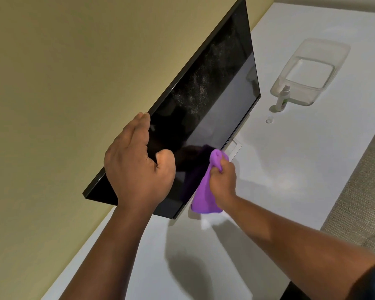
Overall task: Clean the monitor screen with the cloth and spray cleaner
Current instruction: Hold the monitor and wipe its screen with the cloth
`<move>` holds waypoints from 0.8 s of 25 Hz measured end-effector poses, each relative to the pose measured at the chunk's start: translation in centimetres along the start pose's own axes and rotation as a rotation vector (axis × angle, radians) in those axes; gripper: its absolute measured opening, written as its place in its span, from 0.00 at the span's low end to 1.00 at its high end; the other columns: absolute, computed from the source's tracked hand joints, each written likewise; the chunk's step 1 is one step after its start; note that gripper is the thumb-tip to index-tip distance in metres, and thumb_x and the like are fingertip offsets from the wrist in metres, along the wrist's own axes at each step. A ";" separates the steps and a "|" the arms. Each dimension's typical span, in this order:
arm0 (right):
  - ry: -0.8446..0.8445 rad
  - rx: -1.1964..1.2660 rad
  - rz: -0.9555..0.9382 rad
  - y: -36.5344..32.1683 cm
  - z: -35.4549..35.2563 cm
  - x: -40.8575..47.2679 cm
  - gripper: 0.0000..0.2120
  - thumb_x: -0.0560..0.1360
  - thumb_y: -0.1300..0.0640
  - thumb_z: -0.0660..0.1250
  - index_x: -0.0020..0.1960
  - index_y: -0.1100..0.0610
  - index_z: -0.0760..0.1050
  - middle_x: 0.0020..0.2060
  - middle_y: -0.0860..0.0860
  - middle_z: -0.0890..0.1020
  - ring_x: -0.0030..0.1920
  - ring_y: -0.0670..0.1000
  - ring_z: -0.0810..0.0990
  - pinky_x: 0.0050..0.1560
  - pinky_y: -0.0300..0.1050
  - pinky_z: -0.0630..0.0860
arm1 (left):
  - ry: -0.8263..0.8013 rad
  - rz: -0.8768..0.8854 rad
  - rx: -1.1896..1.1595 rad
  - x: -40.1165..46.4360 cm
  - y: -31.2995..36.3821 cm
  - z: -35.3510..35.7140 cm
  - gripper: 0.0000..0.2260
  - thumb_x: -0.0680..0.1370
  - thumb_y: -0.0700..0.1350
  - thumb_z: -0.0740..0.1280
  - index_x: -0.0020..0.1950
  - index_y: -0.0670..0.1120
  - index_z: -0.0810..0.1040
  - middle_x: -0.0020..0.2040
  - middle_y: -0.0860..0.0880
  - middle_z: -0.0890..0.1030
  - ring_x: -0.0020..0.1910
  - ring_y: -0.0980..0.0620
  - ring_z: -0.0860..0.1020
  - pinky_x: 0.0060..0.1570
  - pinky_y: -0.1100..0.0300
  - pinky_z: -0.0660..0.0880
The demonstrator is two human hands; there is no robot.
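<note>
Against the monitor's [204, 100] lower edge, the right hand [223, 178] clutches the bunched purple cloth [205, 198]; the left hand [136, 169] clasps the monitor's top edge; the screen is speckled.

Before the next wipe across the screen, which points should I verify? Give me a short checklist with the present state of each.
1. Left hand steadies the black flat monitor at its top edge: ok.
2. Right hand grips the purple cloth: ok.
3. Cloth touches the glass: cannot tell; it sits at the lower edge.
4. Spray mist on the upper screen wiped off: not ok; speckles remain.
5. Small white spray bottle stands upright, away from the hands: ok.
6. Bottle's clear cap back on: not ok; it lies on the white desk.
</note>
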State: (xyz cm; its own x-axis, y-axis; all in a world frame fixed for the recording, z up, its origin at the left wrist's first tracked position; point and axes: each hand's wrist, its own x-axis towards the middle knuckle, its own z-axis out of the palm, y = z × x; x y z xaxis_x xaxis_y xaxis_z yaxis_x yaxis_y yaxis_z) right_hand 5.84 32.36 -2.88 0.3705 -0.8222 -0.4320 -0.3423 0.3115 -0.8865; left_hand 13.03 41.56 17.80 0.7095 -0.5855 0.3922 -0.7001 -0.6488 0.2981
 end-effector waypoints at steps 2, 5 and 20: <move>0.074 0.014 0.059 -2.0 -1.1 3.2 0.18 0.83 0.64 0.59 0.71 0.56 0.71 0.59 0.51 0.76 0.58 0.54 0.78 0.54 0.45 0.77 | -0.004 -0.005 0.006 0.1 -0.1 0.0 0.31 0.69 0.44 0.62 0.74 0.43 0.75 0.73 0.45 0.77 0.70 0.44 0.76 0.69 0.45 0.72; 0.157 0.018 0.058 -4.0 -2.9 6.8 0.19 0.83 0.60 0.61 0.73 0.52 0.68 0.61 0.50 0.77 0.56 0.52 0.78 0.53 0.45 0.78 | -0.002 -0.006 0.000 0.1 0.0 0.1 0.31 0.70 0.45 0.62 0.74 0.43 0.75 0.73 0.45 0.77 0.70 0.44 0.76 0.69 0.45 0.71; 0.158 0.347 0.277 -5.2 -2.1 5.6 0.09 0.84 0.58 0.59 0.63 0.56 0.73 0.45 0.50 0.77 0.45 0.50 0.78 0.38 0.41 0.73 | 0.001 -0.001 0.003 0.0 0.0 0.1 0.31 0.70 0.46 0.61 0.74 0.43 0.75 0.73 0.45 0.77 0.70 0.45 0.76 0.69 0.46 0.71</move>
State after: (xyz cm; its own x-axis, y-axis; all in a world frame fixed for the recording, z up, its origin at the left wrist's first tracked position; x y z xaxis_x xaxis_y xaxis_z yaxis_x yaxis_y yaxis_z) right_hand 7.90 25.17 -0.37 0.1608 -0.7395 -0.6537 -0.0915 0.6483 -0.7559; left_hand 13.05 41.51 17.69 0.7100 -0.5843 0.3931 -0.6994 -0.6506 0.2961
